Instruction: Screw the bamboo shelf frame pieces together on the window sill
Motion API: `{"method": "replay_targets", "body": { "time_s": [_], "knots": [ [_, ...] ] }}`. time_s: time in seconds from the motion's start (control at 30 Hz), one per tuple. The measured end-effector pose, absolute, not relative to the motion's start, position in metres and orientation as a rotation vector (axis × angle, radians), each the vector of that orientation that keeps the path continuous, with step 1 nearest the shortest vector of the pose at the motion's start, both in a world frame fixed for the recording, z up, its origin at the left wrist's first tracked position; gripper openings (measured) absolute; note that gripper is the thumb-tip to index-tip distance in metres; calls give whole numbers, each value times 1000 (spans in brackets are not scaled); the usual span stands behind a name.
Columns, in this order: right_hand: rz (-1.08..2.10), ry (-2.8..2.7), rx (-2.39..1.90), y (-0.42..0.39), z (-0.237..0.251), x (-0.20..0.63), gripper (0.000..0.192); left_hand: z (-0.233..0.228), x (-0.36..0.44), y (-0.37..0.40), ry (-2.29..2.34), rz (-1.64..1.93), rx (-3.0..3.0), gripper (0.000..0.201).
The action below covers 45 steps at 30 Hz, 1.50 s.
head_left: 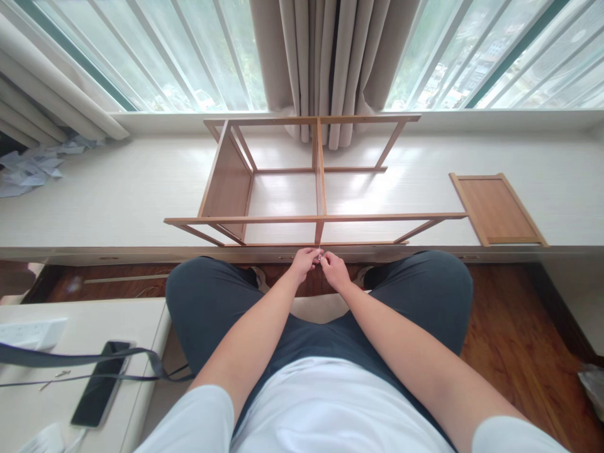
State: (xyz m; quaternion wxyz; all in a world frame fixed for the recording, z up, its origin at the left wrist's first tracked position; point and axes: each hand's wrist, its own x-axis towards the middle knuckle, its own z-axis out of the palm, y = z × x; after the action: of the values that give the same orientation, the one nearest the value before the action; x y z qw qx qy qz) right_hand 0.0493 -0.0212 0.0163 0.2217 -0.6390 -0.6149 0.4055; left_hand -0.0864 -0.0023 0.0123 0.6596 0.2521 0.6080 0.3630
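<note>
Both hands meet at the near edge of the ledge [117, 189], directly in front of the seated person's knees. The left hand [304, 261] and the right hand [334, 269] are pressed close together, fingertips pinched on a small metal part [319, 257] held between them; the part is too small to identify. It sits at the foot of the centre post of the wooden frame [311, 218], which lies just beyond the fingers on the ledge, its long front rail running to either side of the hands. One end panel is fitted at the frame's left end, ahead and to the left of the left hand. A loose panel [495, 207] lies flat on the ledge well to the right of the right hand, apart from the frame. Curtains [325, 63] hang behind the frame. Below and far to the left of the left hand, a phone [101, 390] lies on a low table [70, 340] with a strap [94, 358] over it.
</note>
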Motion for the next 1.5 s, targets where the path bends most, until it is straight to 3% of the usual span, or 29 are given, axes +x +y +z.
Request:
{"method": "replay_targets", "body": {
  "time_s": [0.7,1.5],
  "knots": [
    [1316,-1640,-1740,-20,5,48,26,15,-87,-3,1385,810,571,30],
    [1189,-1672,-1781,-20,11,48,33,11,-87,-6,1401,790,611,29]
  ]
}}
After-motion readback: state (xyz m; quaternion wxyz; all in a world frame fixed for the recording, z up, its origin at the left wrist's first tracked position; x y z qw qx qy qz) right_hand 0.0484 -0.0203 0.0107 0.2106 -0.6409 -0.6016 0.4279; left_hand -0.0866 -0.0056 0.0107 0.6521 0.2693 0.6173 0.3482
